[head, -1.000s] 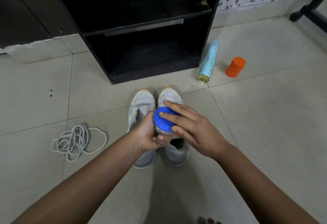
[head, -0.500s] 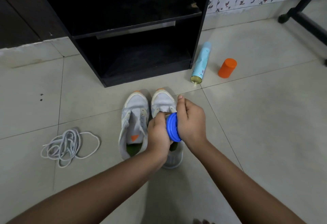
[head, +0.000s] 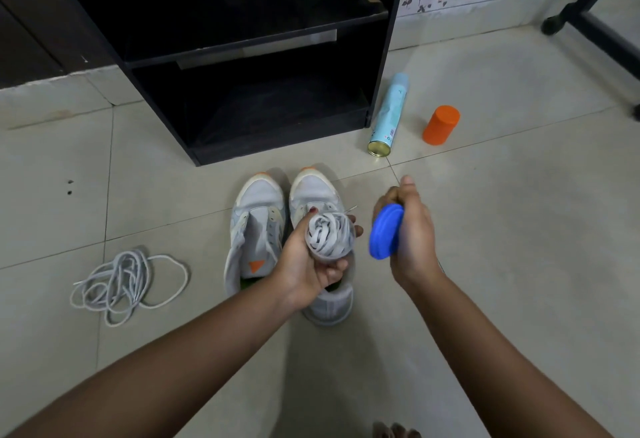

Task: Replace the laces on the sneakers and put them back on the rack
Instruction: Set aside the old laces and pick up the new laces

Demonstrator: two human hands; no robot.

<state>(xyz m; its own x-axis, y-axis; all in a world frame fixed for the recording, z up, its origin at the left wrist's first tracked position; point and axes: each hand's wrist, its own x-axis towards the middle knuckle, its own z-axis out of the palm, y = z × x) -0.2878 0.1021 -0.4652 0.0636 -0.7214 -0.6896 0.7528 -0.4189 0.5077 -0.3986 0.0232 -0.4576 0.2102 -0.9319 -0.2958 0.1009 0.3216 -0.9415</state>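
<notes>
1. Left hand [head: 308,266] grips a small clear jar [head: 325,256]. The fingers curl under and round its wall, and the mouth is tipped up toward the camera.
2. A coil of flat white laces [head: 327,233] fills the jar, with one tip poking out past the rim.
3. Right hand [head: 412,240] clasps a blue lid [head: 386,231], fingers curled round its rim and thumb pointing up. The lid stands on edge, apart from the jar with a plain gap between them.
4. Change: half a second ago the lid sat on the jar with both hands pressed together over it. It is now off and carried to the right, and the laces show.
5. Pair of grey sneakers [head: 256,226] stands side by side on the tiled floor [head: 519,264] directly below the jar. The shoe in plain view gapes at the tongue with no lace across it. The jar and left hand hide the middle of the other.
6. Heap of loose grey-white laces [head: 128,285] lies on the floor, well left of the sneakers.
7. Black rack [head: 259,146] stands just beyond the sneakers' toes, its shelves dark.
8. Pale blue spray can [head: 388,115] lies on its side, beyond and right of the sneakers.
9. Orange cap [head: 440,125] stands upright further right of the sneakers, near the can but not touching it.
10. Sneakers, loose laces, can and cap lie as they did before.
</notes>
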